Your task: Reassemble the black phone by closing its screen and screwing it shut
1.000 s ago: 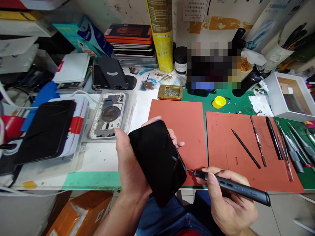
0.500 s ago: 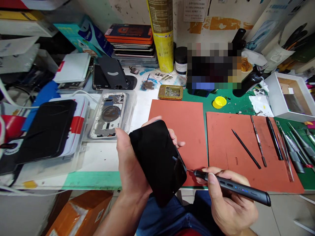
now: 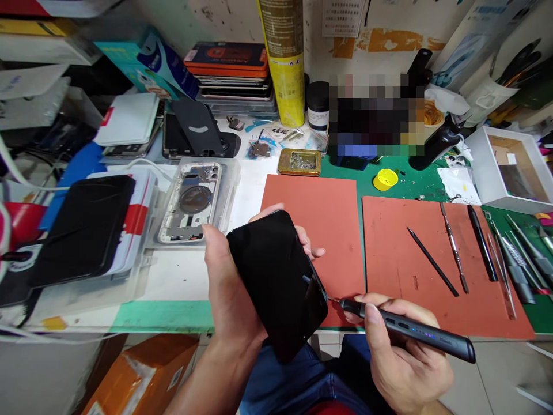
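Note:
A black smartphone (image 3: 279,276) lies tilted in my left hand (image 3: 235,288), its dark screen facing me. The thumb runs along the left side and fingertips curl around the right side. My right hand (image 3: 404,346) is closed around a black electric screwdriver (image 3: 425,331) with small lit dots on its body. Its thin bit points left and meets the phone's lower right edge; whether it sits in a screw there is too small to tell. Under and behind the phone is a reddish-brown mat (image 3: 315,213).
On a second mat (image 3: 389,259) lie a black stick (image 3: 432,262), a metal spudger (image 3: 451,248) and several tweezers (image 3: 514,271). Left stand an opened phone housing (image 3: 190,202) in a clear case and another black phone (image 3: 84,225). Behind are a small tin (image 3: 299,163) and a yellow cap (image 3: 385,180).

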Motion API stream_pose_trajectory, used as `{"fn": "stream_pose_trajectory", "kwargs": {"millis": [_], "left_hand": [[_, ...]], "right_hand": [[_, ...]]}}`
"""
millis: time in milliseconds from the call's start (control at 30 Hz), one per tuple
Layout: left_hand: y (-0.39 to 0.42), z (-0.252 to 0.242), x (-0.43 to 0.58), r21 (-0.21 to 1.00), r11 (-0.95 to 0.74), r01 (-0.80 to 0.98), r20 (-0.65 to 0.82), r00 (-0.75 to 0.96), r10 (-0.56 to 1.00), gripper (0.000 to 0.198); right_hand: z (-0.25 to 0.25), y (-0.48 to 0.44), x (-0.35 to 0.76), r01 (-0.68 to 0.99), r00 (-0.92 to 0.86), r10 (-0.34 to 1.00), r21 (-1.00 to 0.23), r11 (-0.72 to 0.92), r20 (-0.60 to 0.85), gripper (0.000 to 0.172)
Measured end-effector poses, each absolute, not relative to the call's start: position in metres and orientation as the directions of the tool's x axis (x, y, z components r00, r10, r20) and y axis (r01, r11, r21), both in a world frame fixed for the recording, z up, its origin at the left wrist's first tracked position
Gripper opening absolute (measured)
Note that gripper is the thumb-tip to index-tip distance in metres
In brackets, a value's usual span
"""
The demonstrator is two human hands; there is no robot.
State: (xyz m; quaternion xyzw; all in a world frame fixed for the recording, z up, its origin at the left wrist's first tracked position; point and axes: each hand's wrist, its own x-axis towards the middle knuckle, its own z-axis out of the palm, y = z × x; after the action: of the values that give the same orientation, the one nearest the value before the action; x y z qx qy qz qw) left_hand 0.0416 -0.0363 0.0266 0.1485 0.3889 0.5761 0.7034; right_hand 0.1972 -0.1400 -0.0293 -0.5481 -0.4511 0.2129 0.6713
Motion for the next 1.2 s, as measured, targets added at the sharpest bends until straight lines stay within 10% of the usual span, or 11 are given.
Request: {"fn": "stream_pose_trajectory", "kwargs": {"millis": [1200], "left_hand": [[-0.0349, 0.0298, 0.0428, 0.667, 0.29, -0.687, -0.38, 0.021, 0.925, 0.079]], "right_hand": [[-0.0287, -0.1391, 0.1955, 0.225, 0.512, 0.77, -0.924, 0.309, 0.382, 0.023]]}}
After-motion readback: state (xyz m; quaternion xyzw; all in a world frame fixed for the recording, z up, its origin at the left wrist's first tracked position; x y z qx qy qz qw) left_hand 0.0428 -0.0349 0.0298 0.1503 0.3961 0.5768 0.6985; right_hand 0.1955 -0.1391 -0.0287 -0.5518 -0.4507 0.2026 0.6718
